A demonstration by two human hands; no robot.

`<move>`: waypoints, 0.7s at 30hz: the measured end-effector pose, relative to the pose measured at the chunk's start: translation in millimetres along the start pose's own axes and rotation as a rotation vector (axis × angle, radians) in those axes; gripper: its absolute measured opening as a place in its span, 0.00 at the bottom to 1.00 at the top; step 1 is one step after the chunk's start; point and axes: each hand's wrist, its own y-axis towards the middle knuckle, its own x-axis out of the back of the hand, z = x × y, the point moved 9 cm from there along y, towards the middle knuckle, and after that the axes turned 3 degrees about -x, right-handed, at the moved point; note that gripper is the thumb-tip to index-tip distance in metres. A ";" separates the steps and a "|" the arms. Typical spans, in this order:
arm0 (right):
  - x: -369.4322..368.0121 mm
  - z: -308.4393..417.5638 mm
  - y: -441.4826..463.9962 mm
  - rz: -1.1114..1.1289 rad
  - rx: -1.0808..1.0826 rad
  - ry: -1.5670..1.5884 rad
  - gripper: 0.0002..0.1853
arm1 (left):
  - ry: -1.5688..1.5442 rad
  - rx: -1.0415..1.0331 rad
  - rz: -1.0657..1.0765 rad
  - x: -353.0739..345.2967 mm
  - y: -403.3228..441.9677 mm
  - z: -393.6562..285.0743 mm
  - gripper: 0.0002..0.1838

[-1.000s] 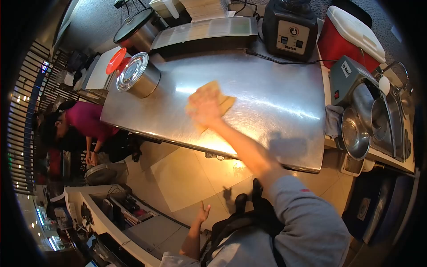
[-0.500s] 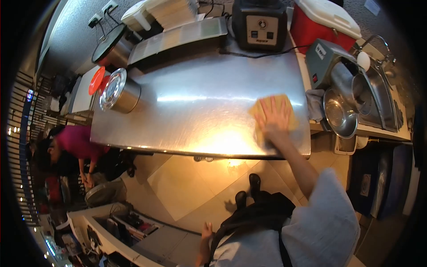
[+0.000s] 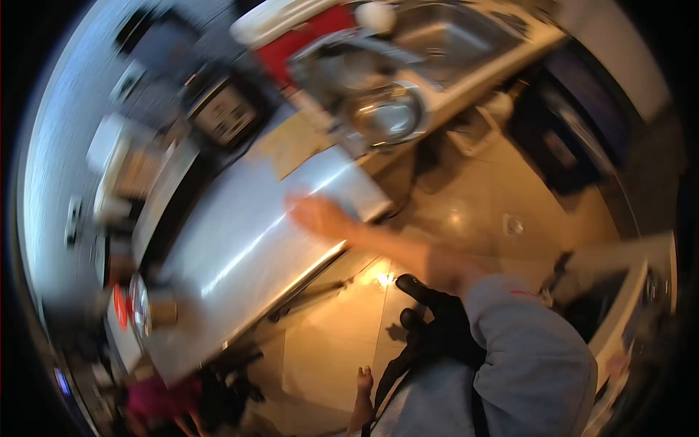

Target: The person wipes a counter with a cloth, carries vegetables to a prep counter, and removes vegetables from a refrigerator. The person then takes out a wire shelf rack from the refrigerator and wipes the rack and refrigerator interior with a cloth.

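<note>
Yellow cloth (image 3: pixel 297 146), one: spread on the steel table (image 3: pixel 240 226), upper centre of frame, no longer under the palm; wiping seems paused. Right hand (image 3: pixel 317 216), mid-frame: grip released, apart from the cloth, motion-blurred, exact finger pose unclear. Left hand (image 3: pixel 365 377), lower centre: small, forearm partly cut off; grip cannot be told. Blender base (image 3: pixel 224 113), upper left: markings illegible. Lidded steel pot (image 3: pixel 156 307), lower left: blurred.

Cloth (image 3: pixel 297 143) and canister (image 3: pixel 162 312) on steel table (image 3: pixel 251 226)
</note>
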 end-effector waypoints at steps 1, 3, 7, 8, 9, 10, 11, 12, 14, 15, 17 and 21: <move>34.2 55.2 -65.0 -0.123 0.495 -0.319 0.10 | 0.132 -0.086 -0.002 9.4 18.0 -28.4 0.34; 86.2 16.4 -176.5 0.158 0.070 -0.315 0.08 | 0.298 -0.230 0.006 27.1 39.6 -92.4 0.29; 328.7 -149.2 -480.0 -0.146 -1.084 -0.573 0.13 | 0.377 -0.548 0.081 -21.0 53.1 -245.8 0.21; 386.3 -159.1 -550.6 -0.334 -1.178 -0.637 0.14 | 0.370 -0.614 0.111 -52.3 35.4 -298.9 0.19; 440.2 -118.3 -570.8 -0.625 -1.215 -0.686 0.16 | 0.454 -0.691 0.223 -89.6 23.9 -346.9 0.18; 472.7 -110.0 -593.8 -0.569 -1.356 -0.731 0.16 | 0.410 -0.850 0.279 -124.8 2.2 -396.3 0.18; 509.8 -110.0 -622.8 -0.517 -1.489 -0.782 0.16 | 0.425 -0.823 0.353 -166.5 -3.4 -432.6 0.19; 526.2 -121.4 -660.1 -0.559 -1.571 -0.714 0.16 | 0.476 -0.827 0.420 -201.9 -14.5 -462.4 0.19; 547.9 -150.6 -709.9 -0.608 -1.648 -0.570 0.17 | 0.316 -0.943 0.544 -284.4 -11.4 -519.5 0.20; 549.0 -163.8 -720.3 -0.603 -1.659 -0.474 0.16 | 0.365 -0.782 0.582 -319.6 -10.4 -539.0 0.20; 555.7 -185.8 -715.2 -0.582 -1.636 -0.377 0.15 | 0.326 -0.740 0.631 -369.3 -21.2 -587.5 0.21; 610.3 -232.7 -690.5 -0.634 -1.601 -0.290 0.19 | 0.499 -0.764 0.653 -439.9 -33.7 -664.8 0.22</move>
